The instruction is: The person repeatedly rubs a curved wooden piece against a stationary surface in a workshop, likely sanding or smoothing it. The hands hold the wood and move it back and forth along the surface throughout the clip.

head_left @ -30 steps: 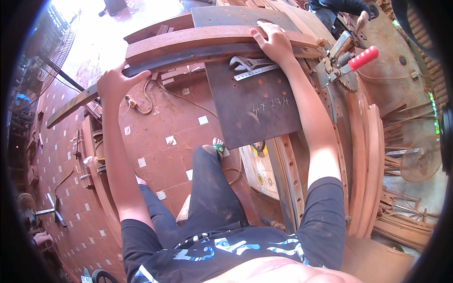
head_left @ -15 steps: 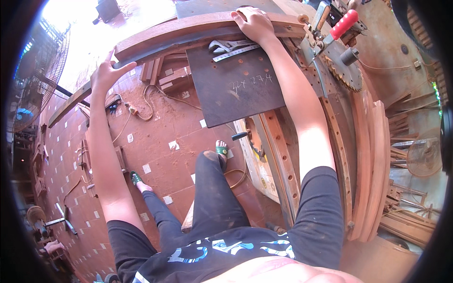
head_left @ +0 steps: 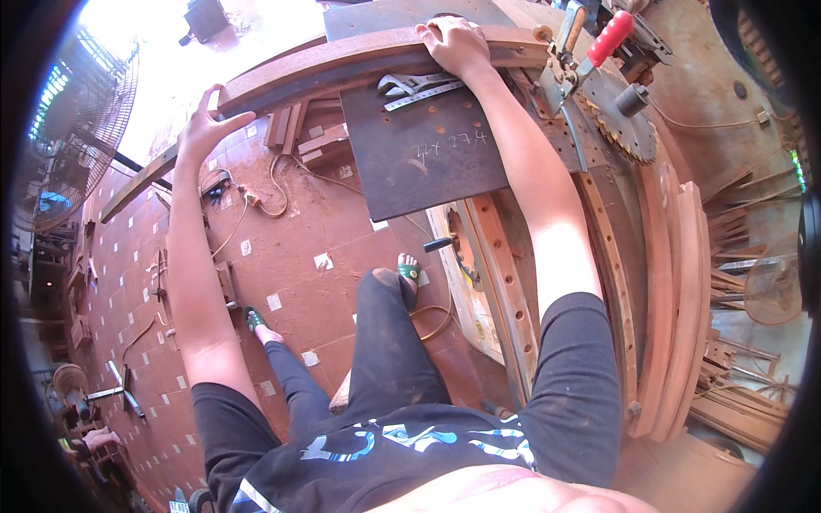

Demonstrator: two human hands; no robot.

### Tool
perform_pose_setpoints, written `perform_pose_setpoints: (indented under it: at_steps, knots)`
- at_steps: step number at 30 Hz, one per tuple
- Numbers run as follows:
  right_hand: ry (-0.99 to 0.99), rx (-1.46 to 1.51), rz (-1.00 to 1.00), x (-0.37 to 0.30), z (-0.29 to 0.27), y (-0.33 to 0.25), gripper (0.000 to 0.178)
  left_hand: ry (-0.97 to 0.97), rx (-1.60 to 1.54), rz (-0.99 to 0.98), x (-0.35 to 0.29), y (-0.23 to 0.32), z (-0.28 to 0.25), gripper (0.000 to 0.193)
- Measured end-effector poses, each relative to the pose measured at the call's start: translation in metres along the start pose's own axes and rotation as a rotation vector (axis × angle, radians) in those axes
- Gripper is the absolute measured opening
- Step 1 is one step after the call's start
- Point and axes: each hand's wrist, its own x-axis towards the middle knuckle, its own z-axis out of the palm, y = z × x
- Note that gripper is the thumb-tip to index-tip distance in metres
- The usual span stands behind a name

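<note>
A long, slightly curved wooden piece (head_left: 333,56) lies across the far side, over a dark jig or board edge. At its left end is my left hand (head_left: 205,128), thumb stretched wide and fingers spread against the end. My right hand (head_left: 457,44) is closed over the top of the piece towards its right part, its fingertips partly hidden behind the wood. Just below that hand, an adjustable wrench (head_left: 412,84) and a metal ruler (head_left: 425,95) lie on the dark table plate (head_left: 419,162), which has chalk marks on it.
Right of my right hand stands a toggle clamp with a red handle (head_left: 611,41). A toothed circular saw blade (head_left: 623,124) is beside it. Curved wooden pieces (head_left: 676,316) stand along the right. A large fan (head_left: 81,128) is at the left, and cords (head_left: 278,192) cross the tiled floor.
The view has shifted slightly. My left hand and the wood's left end appear a little further right in the picture; both hands keep nearly the same places on the wood.
</note>
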Motion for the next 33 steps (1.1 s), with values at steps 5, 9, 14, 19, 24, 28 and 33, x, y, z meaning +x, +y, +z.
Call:
perform_pose_setpoints:
  at_steps: [5,9,14,19,24,28,33]
  knots:
    - [0.040,-0.005,-0.035,-0.002,0.006,-0.003,0.050,0.034,0.039,-0.015,-0.006,0.003,-0.002,0.113]
    - [0.001,-0.008,-0.032,-0.002,0.005,0.001,0.051,0.009,0.026,-0.006,-0.004,-0.002,-0.001,0.113]
    - [0.022,-0.020,-0.054,-0.006,0.008,0.000,0.051,0.035,0.034,0.003,-0.005,-0.005,-0.001,0.115]
    - [-0.013,-0.023,-0.018,-0.010,0.004,-0.001,0.049,-0.034,0.123,-0.039,-0.008,0.005,-0.004,0.116]
    - [-0.076,-0.010,-0.015,-0.009,0.002,-0.002,0.049,-0.069,0.181,-0.071,-0.011,0.011,-0.005,0.115]
    - [-0.119,-0.025,-0.014,-0.008,0.004,-0.002,0.047,-0.032,0.159,-0.046,-0.015,0.007,-0.005,0.116]
    - [-0.139,0.014,-0.019,-0.010,0.004,0.001,0.046,0.005,0.197,0.013,-0.021,0.011,-0.001,0.115]
